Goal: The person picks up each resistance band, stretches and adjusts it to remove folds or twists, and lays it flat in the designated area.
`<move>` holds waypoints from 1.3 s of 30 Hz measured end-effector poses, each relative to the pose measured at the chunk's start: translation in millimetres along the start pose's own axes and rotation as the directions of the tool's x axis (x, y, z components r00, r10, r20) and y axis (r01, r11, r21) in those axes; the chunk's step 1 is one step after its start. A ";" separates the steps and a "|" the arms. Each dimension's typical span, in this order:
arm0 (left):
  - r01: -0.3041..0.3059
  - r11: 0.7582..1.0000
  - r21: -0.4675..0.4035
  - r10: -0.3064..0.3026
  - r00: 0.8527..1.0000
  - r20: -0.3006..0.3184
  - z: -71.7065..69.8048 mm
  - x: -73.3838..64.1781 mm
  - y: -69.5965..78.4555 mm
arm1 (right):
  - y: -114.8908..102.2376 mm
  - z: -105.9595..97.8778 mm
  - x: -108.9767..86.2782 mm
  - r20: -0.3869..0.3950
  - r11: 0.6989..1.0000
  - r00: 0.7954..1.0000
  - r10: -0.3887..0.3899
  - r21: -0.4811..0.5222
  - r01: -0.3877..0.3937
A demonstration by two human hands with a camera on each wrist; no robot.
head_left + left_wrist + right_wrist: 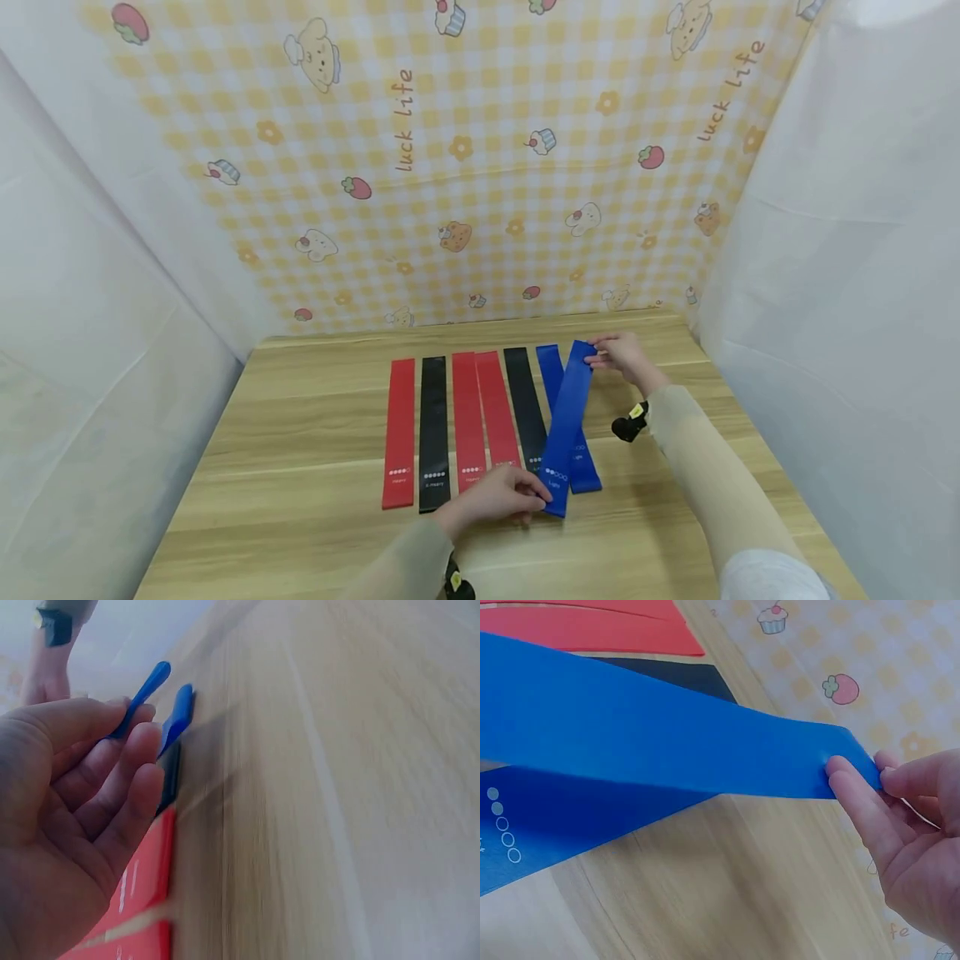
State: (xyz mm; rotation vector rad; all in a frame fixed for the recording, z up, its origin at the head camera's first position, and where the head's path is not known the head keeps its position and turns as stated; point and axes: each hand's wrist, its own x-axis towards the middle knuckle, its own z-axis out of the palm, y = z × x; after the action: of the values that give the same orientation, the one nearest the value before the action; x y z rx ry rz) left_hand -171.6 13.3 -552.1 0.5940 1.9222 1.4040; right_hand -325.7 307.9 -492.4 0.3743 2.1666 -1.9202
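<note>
A blue resistance band (567, 417) marked "Light" is stretched flat between both hands, raised above the table. My left hand (498, 498) pinches its near end between thumb and fingers. At the far end, my right hand (621, 357) pinches the other edge, as the right wrist view shows with the band (667, 735) tilted. Underneath, a second blue band (585, 471) lies on the table, crossed by the held one. To its left lie a black band (525, 400), two red bands (468, 400) (497, 400) side by side, another black band (434, 425) and a red band (400, 425).
The wooden table (300, 467) extends around the row of bands. Behind it hangs a yellow checked cloth (495, 200) with cartoon prints. White cloth walls (847, 250) stand at both sides.
</note>
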 end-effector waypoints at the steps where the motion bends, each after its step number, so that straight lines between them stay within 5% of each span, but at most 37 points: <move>1: -0.001 1.000 0.000 0.001 1.000 -0.005 2.8 2.6 0.8 | 0.2 0.1 0.6 -0.008 1.000 1.000 -0.008 0.000 0.008; 14: 0.002 0.998 -0.062 -0.008 0.996 -0.092 55.3 38.3 15.9 | 2.6 -2.6 9.8 -0.067 0.996 0.996 -0.064 -0.061 0.060; 27: 0.028 0.985 -0.173 -0.050 0.991 -0.123 84.8 72.0 27.0 | -4.2 -7.0 20.8 -0.059 0.988 0.994 -0.094 -0.132 0.086; 39: 0.141 0.950 -0.279 -0.183 0.974 -0.133 100.4 87.0 34.2 | -8.7 -5.1 28.0 -0.034 0.978 0.992 -0.118 -0.177 0.110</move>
State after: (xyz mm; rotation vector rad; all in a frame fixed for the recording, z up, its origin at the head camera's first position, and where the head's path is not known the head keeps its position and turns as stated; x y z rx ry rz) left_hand -156.1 149.3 -560.9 0.1957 1.8095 1.6072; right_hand -355.0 313.2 -492.9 0.2689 2.4124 -1.7735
